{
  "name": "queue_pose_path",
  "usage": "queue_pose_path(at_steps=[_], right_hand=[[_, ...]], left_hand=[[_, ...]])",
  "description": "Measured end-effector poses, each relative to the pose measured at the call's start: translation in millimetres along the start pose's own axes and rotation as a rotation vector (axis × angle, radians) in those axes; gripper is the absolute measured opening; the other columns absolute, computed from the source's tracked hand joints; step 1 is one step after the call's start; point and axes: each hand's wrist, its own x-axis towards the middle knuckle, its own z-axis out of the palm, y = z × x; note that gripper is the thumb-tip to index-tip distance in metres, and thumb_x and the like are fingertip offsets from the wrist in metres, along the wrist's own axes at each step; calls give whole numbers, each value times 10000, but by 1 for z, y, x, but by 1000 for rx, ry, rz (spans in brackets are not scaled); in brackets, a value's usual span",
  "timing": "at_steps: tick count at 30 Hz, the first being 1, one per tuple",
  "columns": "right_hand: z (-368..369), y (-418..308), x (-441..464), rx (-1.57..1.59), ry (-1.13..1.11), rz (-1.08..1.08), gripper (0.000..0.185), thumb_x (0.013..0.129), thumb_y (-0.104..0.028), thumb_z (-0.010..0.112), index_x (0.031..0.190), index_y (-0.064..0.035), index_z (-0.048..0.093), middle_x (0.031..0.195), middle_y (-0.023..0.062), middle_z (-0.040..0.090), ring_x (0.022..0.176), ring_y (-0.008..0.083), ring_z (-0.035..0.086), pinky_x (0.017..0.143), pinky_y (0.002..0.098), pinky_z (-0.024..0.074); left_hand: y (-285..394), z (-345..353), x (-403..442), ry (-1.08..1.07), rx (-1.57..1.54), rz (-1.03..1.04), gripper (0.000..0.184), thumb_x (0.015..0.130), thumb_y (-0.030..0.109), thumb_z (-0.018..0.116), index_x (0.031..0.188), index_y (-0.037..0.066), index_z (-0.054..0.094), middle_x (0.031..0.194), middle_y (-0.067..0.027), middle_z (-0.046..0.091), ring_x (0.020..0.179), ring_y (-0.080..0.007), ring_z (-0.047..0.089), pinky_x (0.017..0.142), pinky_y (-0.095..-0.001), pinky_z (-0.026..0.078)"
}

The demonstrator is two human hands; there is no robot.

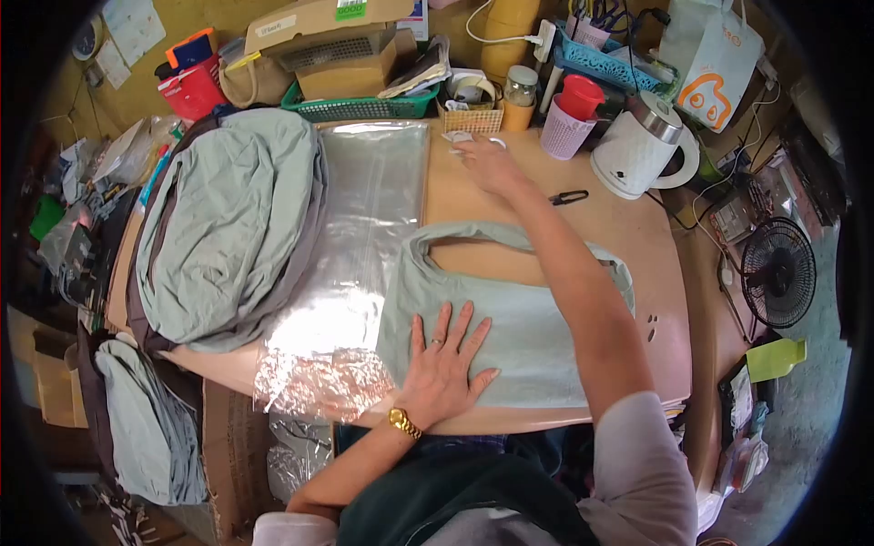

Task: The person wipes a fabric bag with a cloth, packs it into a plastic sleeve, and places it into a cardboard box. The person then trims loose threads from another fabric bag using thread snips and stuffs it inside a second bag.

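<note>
A pale grey-green fabric bag (519, 337) with a wide looped handle lies flat at the front of the table. My left hand (446, 364) rests on it, palm down with fingers spread. My right hand (487, 166) reaches across the bag to the back of the table. Its fingers are bent over a small white object (496, 142), partly covered, whose kind I cannot make out. Left of the bag lies a stack of clear plastic sleeves (364, 209), and the bag's left edge overlaps them. Beyond them is a pile of similar grey-green fabric (237, 218).
A white electric kettle (633, 150), a lilac plastic cup (566, 132), a jar (520, 86) and a green basket (364, 109) line the back. A small black tool (569, 197) lies near my right forearm. A black fan (777, 271) stands at right.
</note>
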Motion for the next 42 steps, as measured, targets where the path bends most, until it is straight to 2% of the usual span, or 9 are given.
queue_pose_path(at_steps=[2, 9, 13, 15, 20, 26, 28, 31, 42], right_hand=[[28, 18, 29, -250, 159, 26, 342, 863, -114, 586, 1195, -133, 669, 1277, 209, 582, 1133, 336, 598, 980, 372, 471], [25, 23, 62, -404, 13, 69, 265, 861, -98, 578, 1100, -87, 694, 1011, 173, 690, 942, 347, 661, 841, 401, 524], [-39, 0, 7, 516, -44, 94, 283, 766, -118, 714, 1035, -37, 680, 875, 61, 675, 813, 134, 646, 746, 284, 521], [-92, -46, -63, 489, -86, 167, 267, 782, -64, 702, 1031, 20, 658, 809, 65, 639, 679, 103, 573, 611, 274, 480], [-106, -50, -200, 1022, -309, 357, 194, 773, 33, 696, 964, 17, 668, 845, 37, 654, 704, 82, 569, 614, 227, 455], [-89, -92, -268, 444, -66, 350, 107, 779, 38, 714, 877, 15, 677, 820, 58, 663, 746, 104, 628, 665, 261, 505], [-73, -93, -291, 364, 69, 110, 149, 740, 54, 690, 867, -20, 668, 799, 100, 591, 734, 248, 606, 663, 329, 488], [-39, -80, -322, 121, 128, -82, 158, 699, 49, 662, 834, -33, 657, 848, 111, 572, 794, 305, 578, 717, 365, 483], [-35, -86, -300, -52, 109, -223, 183, 697, -49, 622, 878, -60, 646, 860, 68, 550, 913, 254, 547, 840, 367, 402]], left_hand=[[2, 0, -3, -5, -16, -5, 696, 889, 546, 531, 1459, 169, 401, 1555, -148, 268, 1425, -412, 227, 1093, -685, 135], [-7, -8, 7, -32, -69, -1, 685, 884, 531, 548, 1454, 174, 413, 1554, -141, 272, 1425, -407, 232, 1090, -687, 141], [-10, -11, 5, -39, -73, 44, 666, 872, 534, 572, 1427, 187, 455, 1549, -133, 285, 1421, -403, 247, 1089, -683, 147], [-15, -18, -3, -61, -74, 60, 648, 870, 534, 577, 1408, 187, 482, 1543, -131, 299, 1414, -402, 266, 1089, -677, 155], [6, -42, -10, -209, -220, -13, 583, 875, 522, 583, 1341, 174, 551, 1407, -144, 443, 1309, -376, 414, 1080, -642, 217], [29, -2, -12, -138, -97, 99, 594, 889, 507, 578, 1400, 218, 487, 1427, -180, 368, 1379, -385, 296, 1083, -660, 185], [28, -2, -13, -140, -100, 102, 601, 893, 511, 569, 1415, 230, 469, 1446, -180, 344, 1396, -391, 263, 1085, -667, 170], [27, -1, -11, -157, -74, 116, 605, 895, 527, 555, 1417, 234, 465, 1443, -187, 347, 1400, -404, 257, 1086, -678, 145], [27, -1, -11, -101, 7, 88, 620, 889, 554, 545, 1408, 223, 472, 1416, -242, 396, 1359, -435, 324, 1070, -685, 172]])
